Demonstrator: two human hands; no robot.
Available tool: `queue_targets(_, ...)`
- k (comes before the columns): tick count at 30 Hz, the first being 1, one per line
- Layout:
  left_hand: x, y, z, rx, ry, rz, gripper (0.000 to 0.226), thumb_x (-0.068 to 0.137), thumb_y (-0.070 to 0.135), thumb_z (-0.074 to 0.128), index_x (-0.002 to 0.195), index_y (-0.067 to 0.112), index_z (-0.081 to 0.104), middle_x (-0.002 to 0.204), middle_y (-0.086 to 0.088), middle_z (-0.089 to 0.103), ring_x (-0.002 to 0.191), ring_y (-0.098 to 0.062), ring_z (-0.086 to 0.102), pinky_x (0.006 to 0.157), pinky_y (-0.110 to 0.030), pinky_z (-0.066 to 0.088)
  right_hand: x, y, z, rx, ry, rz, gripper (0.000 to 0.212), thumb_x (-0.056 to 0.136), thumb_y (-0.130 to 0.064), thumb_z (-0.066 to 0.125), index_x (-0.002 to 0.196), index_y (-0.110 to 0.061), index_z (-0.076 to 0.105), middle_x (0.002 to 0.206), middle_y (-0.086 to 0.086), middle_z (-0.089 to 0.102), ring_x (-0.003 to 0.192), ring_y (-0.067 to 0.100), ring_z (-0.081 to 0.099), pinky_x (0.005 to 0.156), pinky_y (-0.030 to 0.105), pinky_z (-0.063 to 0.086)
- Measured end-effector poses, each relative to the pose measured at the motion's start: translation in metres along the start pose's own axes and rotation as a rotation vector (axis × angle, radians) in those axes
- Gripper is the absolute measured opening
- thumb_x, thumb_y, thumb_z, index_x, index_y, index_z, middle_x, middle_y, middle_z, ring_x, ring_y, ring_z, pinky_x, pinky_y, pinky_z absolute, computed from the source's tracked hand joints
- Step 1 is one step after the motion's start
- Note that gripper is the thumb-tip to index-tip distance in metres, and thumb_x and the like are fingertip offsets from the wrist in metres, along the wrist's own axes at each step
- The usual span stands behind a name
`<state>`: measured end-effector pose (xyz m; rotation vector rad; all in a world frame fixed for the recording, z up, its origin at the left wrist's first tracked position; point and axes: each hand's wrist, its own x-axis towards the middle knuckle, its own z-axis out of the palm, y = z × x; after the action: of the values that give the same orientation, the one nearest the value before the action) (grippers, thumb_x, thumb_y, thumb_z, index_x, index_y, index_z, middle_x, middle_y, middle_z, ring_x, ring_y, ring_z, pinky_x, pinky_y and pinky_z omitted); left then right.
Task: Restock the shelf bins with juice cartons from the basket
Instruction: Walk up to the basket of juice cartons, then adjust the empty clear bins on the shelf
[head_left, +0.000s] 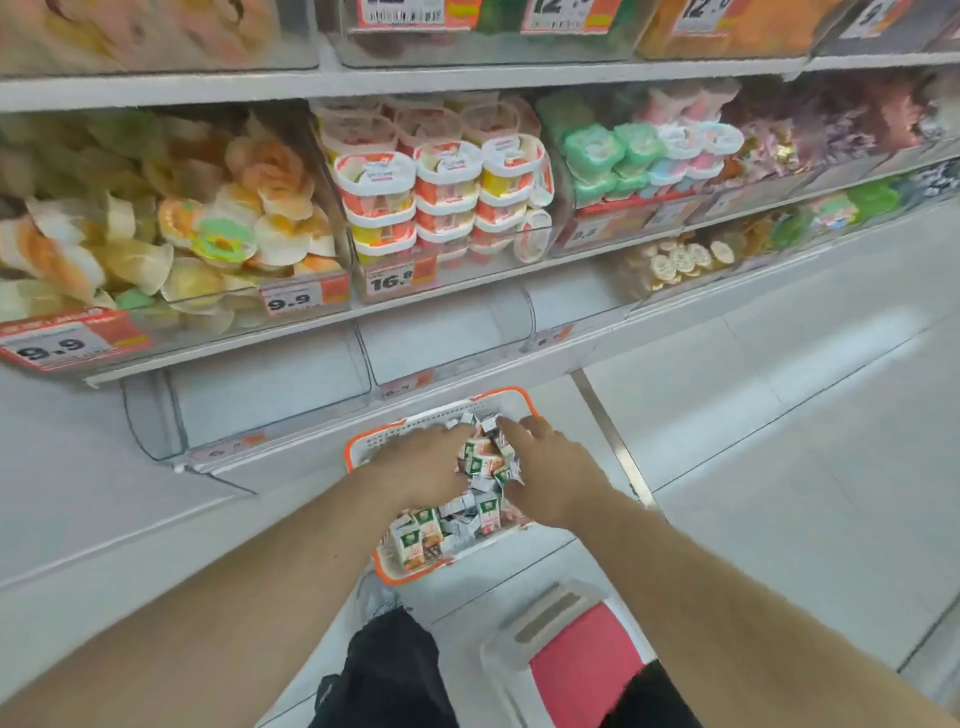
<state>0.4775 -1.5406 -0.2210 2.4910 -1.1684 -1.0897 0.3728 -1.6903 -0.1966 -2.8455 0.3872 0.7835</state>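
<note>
In orange-rimmed basket: sm. white/green juice cartons

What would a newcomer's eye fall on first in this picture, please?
Both hands, the left hand and right hand, reach into the orange-rimmed basket of small juice cartons on the floor. Just beyond it stand clear shelf bins that look unfilled, under shelves packed with colourful cups.

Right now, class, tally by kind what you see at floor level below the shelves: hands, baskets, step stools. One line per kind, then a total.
Hands: 2, left hand and right hand
Orange-rimmed basket: 1
Red-topped step stool: 1
Total: 4
</note>
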Motion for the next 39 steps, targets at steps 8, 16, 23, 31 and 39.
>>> queue_targets(8, 0.067, -0.010, 0.013, -0.088, 0.035, -0.117, 0.069, 0.091, 0.032, 0.054, 0.152, 0.024, 0.021, 0.149, -0.008, 0.037, 0.136, -0.031, 0.034, 0.108, -0.050, 0.035, 0.075, 0.037, 0.010, -0.112, -0.040, -0.106, 0.081, 0.090, -0.040, 0.058, 0.155, -0.027, 0.011, 0.161, 0.008, 0.011, 0.140, 0.033, 0.030, 0.111, 0.046, 0.029)
queue_targets(16, 0.195, -0.029, 0.022, -0.198, 0.392, -0.344, 0.065, 0.088, 0.029, 0.057, 0.147, 0.022, 0.031, 0.147, -0.006, 0.037, 0.136, -0.028, 0.030, 0.109, -0.042, 0.028, 0.218, 0.082, 0.039, -0.150, 0.096, -0.346, 0.081, 0.085, -0.039, 0.059, 0.154, -0.025, 0.018, 0.162, 0.009, 0.012, 0.145, 0.033, 0.022, 0.115, 0.047, 0.018)
queue_targets(23, 0.299, -0.056, 0.081, -0.045, 0.851, -0.550, 0.044, 0.085, 0.040, 0.040, 0.115, 0.020, 0.065, 0.108, 0.001, 0.069, 0.100, -0.023, 0.063, 0.092, -0.043, 0.043, 0.328, 0.109, 0.108, -0.086, 0.415, -0.491, 0.087, 0.059, -0.046, 0.068, 0.138, -0.015, 0.045, 0.144, 0.017, 0.044, 0.131, 0.038, 0.042, 0.107, 0.056, 0.022)
queue_targets(31, 0.353, -0.089, 0.129, 0.283, 1.306, -0.605, 0.032, 0.087, 0.036, 0.043, 0.076, 0.024, 0.071, 0.071, 0.004, 0.063, 0.071, -0.026, 0.054, 0.071, -0.038, 0.029, 0.379, 0.110, 0.171, 0.019, 0.894, -0.499, 0.045, 0.083, -0.039, 0.054, 0.119, -0.015, 0.063, 0.133, 0.010, 0.056, 0.112, 0.033, 0.052, 0.104, 0.054, 0.030)
queue_targets(39, 0.355, -0.095, 0.136, 0.281, 1.361, -0.525, 0.036, 0.088, 0.037, 0.040, 0.085, 0.023, 0.073, 0.081, 0.003, 0.070, 0.078, -0.026, 0.059, 0.077, -0.038, 0.030, 0.387, 0.116, 0.176, 0.021, 1.005, -0.571, 0.052, 0.068, -0.037, 0.060, 0.116, -0.016, 0.063, 0.118, 0.007, 0.062, 0.100, 0.031, 0.057, 0.092, 0.047, 0.037)
